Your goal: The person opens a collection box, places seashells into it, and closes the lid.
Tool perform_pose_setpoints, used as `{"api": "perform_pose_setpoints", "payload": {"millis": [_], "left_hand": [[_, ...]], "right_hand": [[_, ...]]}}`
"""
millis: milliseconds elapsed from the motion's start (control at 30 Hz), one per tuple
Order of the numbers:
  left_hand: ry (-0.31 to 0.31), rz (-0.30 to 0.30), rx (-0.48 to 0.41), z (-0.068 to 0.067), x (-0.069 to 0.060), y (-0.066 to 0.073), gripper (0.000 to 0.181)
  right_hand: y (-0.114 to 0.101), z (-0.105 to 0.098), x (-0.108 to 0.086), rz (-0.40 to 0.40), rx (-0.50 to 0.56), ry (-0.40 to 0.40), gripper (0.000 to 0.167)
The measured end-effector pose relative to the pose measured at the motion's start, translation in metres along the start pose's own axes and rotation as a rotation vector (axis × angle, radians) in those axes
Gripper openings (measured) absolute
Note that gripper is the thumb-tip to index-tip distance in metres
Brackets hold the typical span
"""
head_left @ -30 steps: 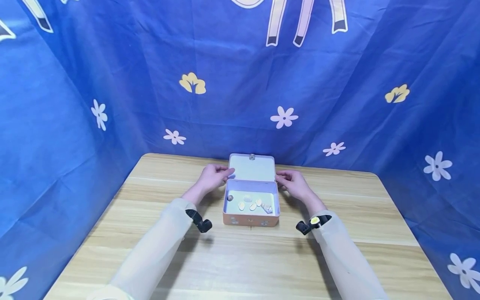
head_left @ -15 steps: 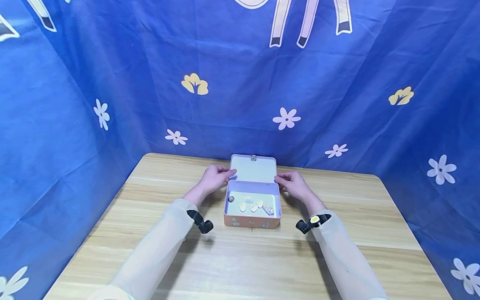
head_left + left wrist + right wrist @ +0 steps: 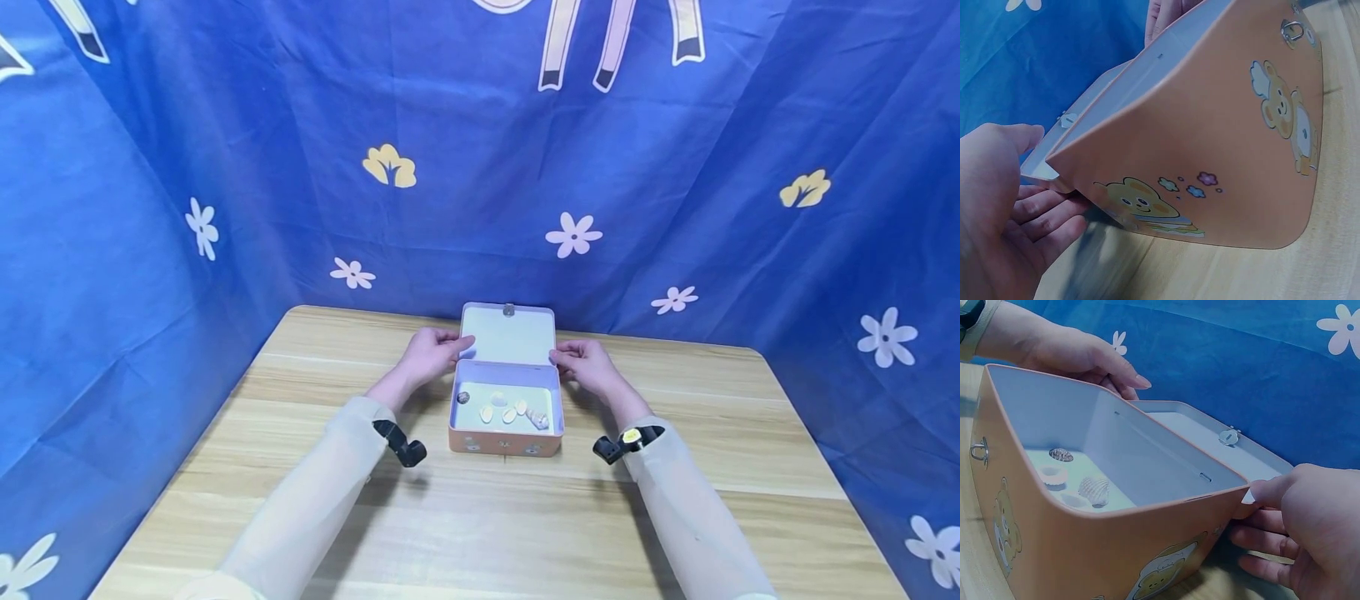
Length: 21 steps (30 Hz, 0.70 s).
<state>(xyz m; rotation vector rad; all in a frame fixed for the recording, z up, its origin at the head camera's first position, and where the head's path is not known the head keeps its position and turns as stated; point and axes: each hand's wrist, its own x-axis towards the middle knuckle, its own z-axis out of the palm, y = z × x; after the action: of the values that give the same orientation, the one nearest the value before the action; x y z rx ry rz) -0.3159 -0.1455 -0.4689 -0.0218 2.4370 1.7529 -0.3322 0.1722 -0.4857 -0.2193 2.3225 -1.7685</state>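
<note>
An orange tin box (image 3: 504, 444) with bear pictures stands on the table, its hinged lid (image 3: 510, 335) laid back toward the curtain. My left hand (image 3: 429, 354) pinches the lid's left edge near the hinge, thumb on top and fingers underneath. At the opposite edge, my right hand (image 3: 588, 367) grips the lid the same way, seen closely in the right wrist view. Inside the box lie several seashells, among them a pale spiral shell (image 3: 537, 419), a dark round shell (image 3: 462, 397) and a ridged white shell (image 3: 1093, 490). A metal clasp (image 3: 509, 309) sits on the lid's far rim.
The wooden table (image 3: 480, 525) has rounded far corners. A blue curtain (image 3: 465, 225) with flowers and animal legs hangs right behind the table and along both sides. Black wrist cameras stick out beside the cuffs of both pale sleeves (image 3: 315, 492).
The far edge of the lid has risen slightly, with both hands still holding its sides. The head view has shifted a little. The box and shells otherwise look the same.
</note>
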Motion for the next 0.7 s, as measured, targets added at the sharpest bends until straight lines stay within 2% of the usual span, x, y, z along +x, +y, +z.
{"api": "perform_pose_setpoints", "payload": {"millis": [300, 467, 700], "left_hand": [[0.001, 0.055, 0.037, -0.003, 0.0, 0.002, 0.053], [0.003, 0.066, 0.044, -0.003, -0.002, 0.005, 0.049], [0.01, 0.097, 0.078, -0.004, -0.006, 0.01, 0.051]], "right_hand": [[-0.005, 0.0, -0.003, -0.009, -0.025, 0.028, 0.032], [-0.007, 0.0, -0.005, -0.013, -0.037, 0.036, 0.033], [-0.011, -0.001, -0.009, -0.074, -0.082, 0.063, 0.034]]}}
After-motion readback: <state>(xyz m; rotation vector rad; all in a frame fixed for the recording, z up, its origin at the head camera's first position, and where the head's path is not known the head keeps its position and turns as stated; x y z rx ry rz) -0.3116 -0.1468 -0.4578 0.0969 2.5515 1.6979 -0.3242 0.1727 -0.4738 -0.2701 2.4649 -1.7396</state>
